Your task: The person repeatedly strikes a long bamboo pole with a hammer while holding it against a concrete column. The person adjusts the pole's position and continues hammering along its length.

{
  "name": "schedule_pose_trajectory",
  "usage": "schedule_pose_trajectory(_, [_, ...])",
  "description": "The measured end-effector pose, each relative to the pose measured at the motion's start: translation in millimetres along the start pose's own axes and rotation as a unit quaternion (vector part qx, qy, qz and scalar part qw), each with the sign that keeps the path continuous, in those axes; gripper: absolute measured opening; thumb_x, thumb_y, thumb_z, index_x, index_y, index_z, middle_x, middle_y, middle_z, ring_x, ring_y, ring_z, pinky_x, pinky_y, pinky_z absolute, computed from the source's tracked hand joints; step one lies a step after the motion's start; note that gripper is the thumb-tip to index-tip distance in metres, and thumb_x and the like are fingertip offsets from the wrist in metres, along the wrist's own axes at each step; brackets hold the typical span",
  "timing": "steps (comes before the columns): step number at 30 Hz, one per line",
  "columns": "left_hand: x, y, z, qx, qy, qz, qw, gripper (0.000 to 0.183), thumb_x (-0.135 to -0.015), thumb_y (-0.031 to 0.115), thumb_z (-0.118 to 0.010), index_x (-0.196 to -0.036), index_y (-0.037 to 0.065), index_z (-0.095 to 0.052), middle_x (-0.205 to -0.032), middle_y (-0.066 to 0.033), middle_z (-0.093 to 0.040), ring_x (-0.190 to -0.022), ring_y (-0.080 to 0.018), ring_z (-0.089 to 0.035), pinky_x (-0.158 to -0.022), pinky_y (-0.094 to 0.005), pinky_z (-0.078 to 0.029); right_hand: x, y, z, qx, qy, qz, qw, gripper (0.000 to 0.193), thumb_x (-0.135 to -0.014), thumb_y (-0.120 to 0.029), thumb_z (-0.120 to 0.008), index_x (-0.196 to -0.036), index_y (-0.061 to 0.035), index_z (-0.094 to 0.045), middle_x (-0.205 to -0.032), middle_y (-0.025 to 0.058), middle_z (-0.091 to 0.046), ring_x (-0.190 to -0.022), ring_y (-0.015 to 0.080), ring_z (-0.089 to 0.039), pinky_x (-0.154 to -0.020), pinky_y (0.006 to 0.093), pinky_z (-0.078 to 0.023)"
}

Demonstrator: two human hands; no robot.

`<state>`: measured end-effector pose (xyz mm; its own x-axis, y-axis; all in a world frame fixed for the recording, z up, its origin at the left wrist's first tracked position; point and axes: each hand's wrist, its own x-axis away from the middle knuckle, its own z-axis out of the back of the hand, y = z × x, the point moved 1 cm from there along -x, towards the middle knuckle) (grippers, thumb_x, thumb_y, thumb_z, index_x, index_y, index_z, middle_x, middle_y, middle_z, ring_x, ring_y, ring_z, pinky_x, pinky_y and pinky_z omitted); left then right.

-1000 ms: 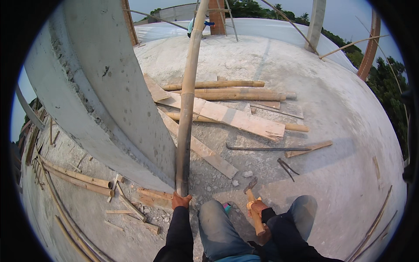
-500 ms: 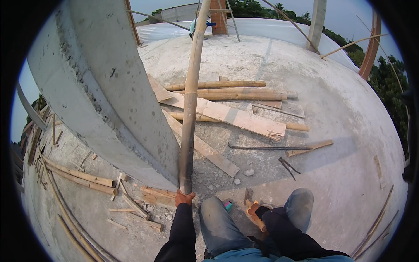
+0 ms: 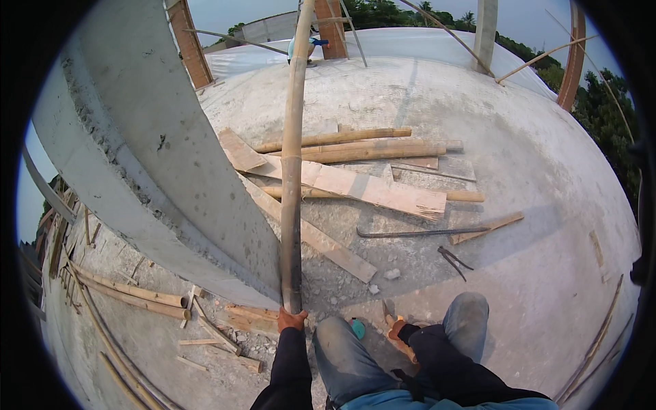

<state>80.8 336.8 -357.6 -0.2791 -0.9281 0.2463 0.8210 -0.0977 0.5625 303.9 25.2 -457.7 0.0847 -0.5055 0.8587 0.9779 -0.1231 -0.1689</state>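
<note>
My left hand [image 3: 292, 319] is closed around the foot of a long bamboo pole [image 3: 292, 157]. The pole stands nearly upright beside a thick concrete column [image 3: 184, 157], and its lower part is dark. Between my knees, my right hand [image 3: 398, 331] grips a short hand tool [image 3: 388, 311] with a flat grey-brown end; its exact kind is unclear. A small teal object [image 3: 357, 328] shows beside my left knee, partly hidden. In front of me on the concrete lie a pair of dark metal pincers [image 3: 452, 263] and a bent dark bar [image 3: 424, 233].
Several bamboo lengths [image 3: 383, 149] and pale planks [image 3: 376, 189] lie ahead. Left of the column's foot are wood scraps [image 3: 217, 328], rubble and more bamboo [image 3: 137, 290]. A person [image 3: 311, 49] crouches far off beside a brick-coloured pillar [image 3: 332, 31]. Slanted poles [image 3: 451, 37] brace another column.
The view has shifted slightly, so the column and pole sit a little further left. More of the teal object's round face shows. Both hands keep their grip.
</note>
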Motion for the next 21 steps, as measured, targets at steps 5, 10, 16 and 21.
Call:
schedule_pose_trajectory(5, [-4.5,-3.6,-2.1,-0.017,-0.039,0.024,0.999,0.098,-0.067,0.043,-0.084,-0.143,-0.006,-0.046,-0.136,-0.0295,-0.06,-0.126,-0.0415,-0.059,-0.105,-0.0477,-0.048,-26.8,10.9,-19.0,0.001,0.0,-0.009,1.0,0.036,-0.088,-0.032,-0.062,-0.105,-0.0025,-0.075,-0.119,0.022,-0.071,-0.106,0.0381,-0.069,-0.089,0.0492,-0.055])
schedule_pose_trajectory(10, [-4.9,-5.7,-4.4,-0.033,-0.024,0.023,0.999,0.1,-0.067,0.043,-0.084,-0.144,-0.007,-0.045,-0.137,-0.0294,-0.059,-0.128,-0.0412,-0.058,-0.106,-0.0474,-0.047,-32.1,6.4,-19.5,-0.189,0.051,-0.149,0.969,0.037,-0.086,-0.037,-0.064,-0.094,-0.0024,-0.076,-0.108,0.02,-0.074,-0.099,0.0332,-0.072,-0.084,0.045,-0.056])
schedule_pose_trajectory(16, [-6.4,-10.3,-7.1,-0.037,-0.019,0.013,0.999,0.102,-0.068,0.045,-0.084,-0.146,-0.007,-0.044,-0.139,-0.0295,-0.058,-0.13,-0.0416,-0.056,-0.107,-0.0471,-0.047,-4.9,-2.5,-8.9,-0.316,0.069,-0.189,0.927,0.045,-0.086,-0.043,-0.062,-0.09,-0.0002,-0.074,-0.093,0.0181,-0.075,-0.09,0.0312,-0.074,-0.077,0.0447,-0.056])
schedule_pose_trajectory(21, [-5.5,-9.2,-8.9,-0.017,0.001,-0.001,1.0,0.098,-0.066,0.041,-0.085,-0.139,-0.012,-0.047,-0.13,-0.034,-0.061,-0.124,-0.0444,-0.059,-0.103,-0.0462,-0.049,-1.8,-3.1,-4.6,-0.252,0.085,-0.142,0.954,0.045,-0.085,-0.043,-0.064,-0.091,0.0005,-0.074,-0.092,0.0192,-0.075,-0.088,0.0309,-0.074,-0.076,0.045,-0.056])
